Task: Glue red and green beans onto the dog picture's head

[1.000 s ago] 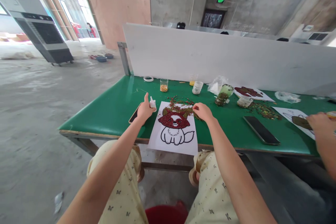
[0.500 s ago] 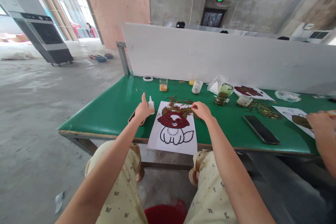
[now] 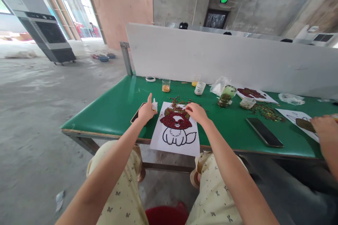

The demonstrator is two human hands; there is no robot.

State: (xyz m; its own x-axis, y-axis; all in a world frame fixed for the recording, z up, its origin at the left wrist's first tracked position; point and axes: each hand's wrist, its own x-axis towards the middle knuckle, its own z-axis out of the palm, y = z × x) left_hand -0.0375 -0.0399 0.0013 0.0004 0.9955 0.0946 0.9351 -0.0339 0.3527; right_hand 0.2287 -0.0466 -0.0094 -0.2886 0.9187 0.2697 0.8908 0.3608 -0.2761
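left hand (image 3: 146,113) gripping, right hand (image 3: 196,113) pinched, at drawing sheet (image 3: 157,142)
left hand grips a small white bottle (image 3: 154,105), probably light and squeezable, best held by its body; the sheet lies on the green table (image 3: 105,110), lower edge overhanging: likely floppy, its red granules (image 3: 173,121) easily dislodged, so hold bare lower corners; right fingertips cover the upper right, any grain between them cannot be told; dark flat object (image 3: 135,116) is partly hidden by left hand

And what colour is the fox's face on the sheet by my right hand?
Dark red, with white around the muzzle; best seen in the head view.
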